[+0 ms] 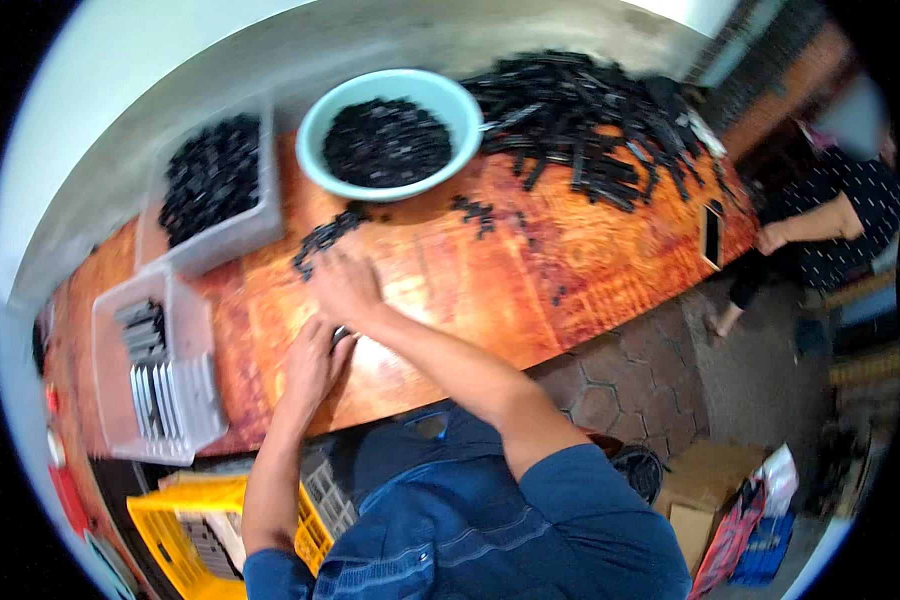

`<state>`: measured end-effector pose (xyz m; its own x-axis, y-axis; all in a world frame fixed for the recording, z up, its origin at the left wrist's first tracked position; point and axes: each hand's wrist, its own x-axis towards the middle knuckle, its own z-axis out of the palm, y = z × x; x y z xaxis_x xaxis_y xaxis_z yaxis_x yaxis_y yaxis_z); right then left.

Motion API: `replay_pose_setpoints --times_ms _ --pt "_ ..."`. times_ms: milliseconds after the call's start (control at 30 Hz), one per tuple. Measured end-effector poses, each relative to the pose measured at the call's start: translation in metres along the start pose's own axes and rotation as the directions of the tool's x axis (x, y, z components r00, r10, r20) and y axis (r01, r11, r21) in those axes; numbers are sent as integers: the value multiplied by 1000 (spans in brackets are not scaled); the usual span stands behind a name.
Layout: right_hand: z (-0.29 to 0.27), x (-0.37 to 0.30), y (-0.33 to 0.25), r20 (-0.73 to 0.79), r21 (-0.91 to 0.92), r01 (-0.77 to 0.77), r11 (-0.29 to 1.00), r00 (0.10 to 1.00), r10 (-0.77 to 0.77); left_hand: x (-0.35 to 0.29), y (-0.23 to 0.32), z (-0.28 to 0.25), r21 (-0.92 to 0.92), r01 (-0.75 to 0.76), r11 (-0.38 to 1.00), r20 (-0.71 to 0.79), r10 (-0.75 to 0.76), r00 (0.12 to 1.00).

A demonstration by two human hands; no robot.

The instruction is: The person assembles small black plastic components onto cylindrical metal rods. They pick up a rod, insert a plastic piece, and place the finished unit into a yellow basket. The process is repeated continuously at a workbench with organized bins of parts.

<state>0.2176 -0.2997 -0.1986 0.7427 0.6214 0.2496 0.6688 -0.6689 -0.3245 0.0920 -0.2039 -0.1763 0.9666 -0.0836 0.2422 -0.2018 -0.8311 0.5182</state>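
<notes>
My left hand (310, 362) rests low over the wooden table, its fingers closed round a small dark piece (339, 336) whose kind I cannot make out. Just beyond it, my right hand (348, 284) reaches toward a loose row of small black parts (328, 236). Motion smears the right fingers, so whether they hold anything is unclear. Behind that row stands a light-blue basin (310, 150) filled with more small black parts.
Left of the basin is a clear plastic bin (270, 185) of black parts; nearer, a translucent tub (110, 400) holds grey and white strips. Long black strips (590, 130) pile up at the back right. A phone (711, 235) lies near the right edge, where another person (830, 215) is.
</notes>
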Motion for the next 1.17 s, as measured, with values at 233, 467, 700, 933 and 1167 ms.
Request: replay_pose_setpoints --times_ms 233,467,700,933,1167 --pt "13 -6 1 -162 110 -130 985 976 147 -6 2 -2 26 109 994 84 -111 990" --pt "14 -3 2 -111 160 -139 977 981 157 -8 -10 8 -57 26 998 6 -25 1000" --pt "7 -2 -1 -78 141 -147 979 984 159 -8 -8 10 -47 8 999 -18 -8 1000" --pt "11 -10 -1 -146 168 -149 974 974 174 -13 -3 15 29 15 999 12 -16 1000" --pt "13 -3 1 -140 197 -207 958 962 236 -11 -4 14 133 5 991 -30 -1 1000"
